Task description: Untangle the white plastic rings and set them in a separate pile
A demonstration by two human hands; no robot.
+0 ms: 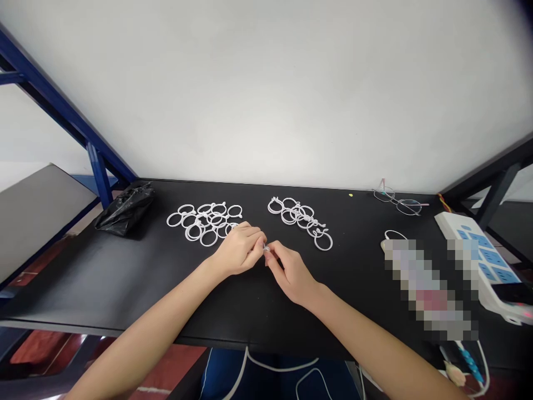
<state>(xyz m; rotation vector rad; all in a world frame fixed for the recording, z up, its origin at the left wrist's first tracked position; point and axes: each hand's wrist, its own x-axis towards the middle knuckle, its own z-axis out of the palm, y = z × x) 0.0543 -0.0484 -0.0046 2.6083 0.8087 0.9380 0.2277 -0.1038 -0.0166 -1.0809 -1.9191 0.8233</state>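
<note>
My left hand (242,248) and my right hand (292,272) meet above the middle of the black table, both with fingers pinched together. Between their fingertips is a small white piece (266,249); it looks like part of a curtain ring, but the fingers hide most of it. Just beyond my left hand lies a loose group of white curtain rings (209,238) with small eyelets, spread flat and overlapping. A second group of white curtain rings (323,241) lies in a slanting row beyond my right hand, bunched more tightly, with little protruding tabs.
A crumpled black plastic bag (127,210) sits at the table's (141,289) left end. Eyeglasses (397,201) rest near the wall at the back right. Closer in are a blurred phone (428,289) with a cable and a white power strip (485,261).
</note>
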